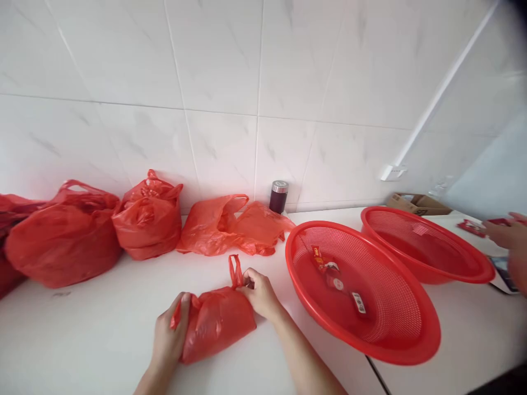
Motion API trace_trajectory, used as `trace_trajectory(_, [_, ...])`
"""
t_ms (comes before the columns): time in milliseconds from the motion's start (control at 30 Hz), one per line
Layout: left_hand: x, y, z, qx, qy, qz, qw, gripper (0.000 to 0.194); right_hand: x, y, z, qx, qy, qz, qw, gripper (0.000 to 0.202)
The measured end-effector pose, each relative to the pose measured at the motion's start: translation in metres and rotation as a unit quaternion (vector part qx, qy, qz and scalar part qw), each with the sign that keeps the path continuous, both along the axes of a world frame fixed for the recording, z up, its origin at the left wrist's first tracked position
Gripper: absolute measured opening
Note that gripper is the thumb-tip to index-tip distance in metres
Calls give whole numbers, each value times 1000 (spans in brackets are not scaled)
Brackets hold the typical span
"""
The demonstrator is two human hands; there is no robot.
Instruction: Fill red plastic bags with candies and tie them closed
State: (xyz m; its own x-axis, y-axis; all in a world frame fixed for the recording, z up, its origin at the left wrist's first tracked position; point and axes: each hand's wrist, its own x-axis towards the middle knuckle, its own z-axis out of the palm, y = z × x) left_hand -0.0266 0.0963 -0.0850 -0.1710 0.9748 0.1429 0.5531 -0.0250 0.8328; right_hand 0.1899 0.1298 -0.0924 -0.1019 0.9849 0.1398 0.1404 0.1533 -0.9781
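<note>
A small filled red plastic bag (222,323) lies on the white table between my hands, one handle loop standing up at its top. My left hand (171,329) is wrapped round the bag's left end, with a bit of red plastic showing between thumb and fingers. At the upper right corner, my right hand (259,291) pinches the plastic beside the upright loop. What fills the bag is hidden.
Filled red bags (148,219) line the wall on the left, beside flattened bags (214,225) and a dark flask (279,197). Rightward are a red basket (307,304) holding small packets, another basket (440,277), a cardboard box (424,206) and another person's hand (504,233).
</note>
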Motion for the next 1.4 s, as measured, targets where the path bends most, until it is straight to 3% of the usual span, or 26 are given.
trace_trajectory(133, [-3, 1, 2, -17, 4, 24, 1000, 52, 3, 5, -5, 18, 13, -26, 999, 6])
trace_trajectory(267, [-14, 10, -7, -26, 74, 56, 995, 49, 14, 10, -7, 16, -17, -69, 997, 2])
trace_trajectory(400, [-18, 13, -19, -8, 143, 11, 990, 44, 20, 10, -5, 19, -74, -68, 995, 8])
trace_trajectory(533, [-10, 9, -24, 55, 199, -57, 977, 34, 9, 1, 3, 89, -96, -107, 986, 18])
trace_trajectory(633, [-3, 8, -23, 50, 258, -84, 961, 25, -4, -10, 6, 117, -195, -110, 968, 22])
trace_trajectory(767, [-2, 10, -22, 16, 312, -52, 948, 25, -15, -12, -1, 116, -356, -105, 921, 33])
trace_trajectory(933, [0, 10, -20, 1, 360, -27, 932, 26, -17, -2, -13, 118, -413, -118, 896, 26])
trace_trajectory(1000, [2, 9, -20, -2, 370, -20, 929, 26, -16, 0, -16, 118, -396, -117, 903, 26])
trace_trajectory(1100, [3, 9, -19, 10, 371, -9, 929, 26, -14, -2, -13, 113, -311, -99, 938, 28])
trace_trajectory(1233, [2, 8, -22, 35, 343, -17, 939, 31, -9, -8, 3, 60, -59, -19, 996, 40])
trace_trajectory(1333, [1, 6, -21, 53, 296, -21, 953, 31, -6, -10, 13, 12, 127, 19, 992, 38])
trace_trajectory(1400, [2, 1, -18, 55, 252, -16, 966, 32, -5, -10, 13, -8, 167, 20, 986, 40])
